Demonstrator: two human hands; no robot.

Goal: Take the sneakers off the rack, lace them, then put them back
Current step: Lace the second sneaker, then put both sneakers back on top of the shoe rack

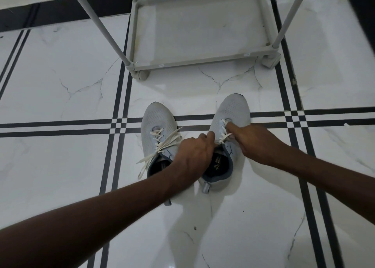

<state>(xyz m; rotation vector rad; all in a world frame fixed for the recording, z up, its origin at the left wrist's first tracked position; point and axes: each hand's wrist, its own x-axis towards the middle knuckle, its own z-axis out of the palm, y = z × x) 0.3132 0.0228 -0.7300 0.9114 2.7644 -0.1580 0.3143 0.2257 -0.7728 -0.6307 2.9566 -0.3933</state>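
Two light grey sneakers stand side by side on the floor, toes pointing away from me. The left sneaker (156,125) has white laces threaded, with loose ends trailing off its left side. The right sneaker (233,109) has white laces (223,134) across its tongue. My left hand (192,154) reaches over from the left, fingertips pinching the lace at the right sneaker's inner side. My right hand (251,140) rests on the outer side, a finger pressing into the upper lace rows. The grey rack (198,60) stands beyond the sneakers, its bottom shelf bare.
The floor is glossy white marble tile with black double stripes (119,123) crossing under the sneakers. The rack's slanted posts (101,24) rise at left and right, with feet at its front corners. A dark shape fills the top right corner.
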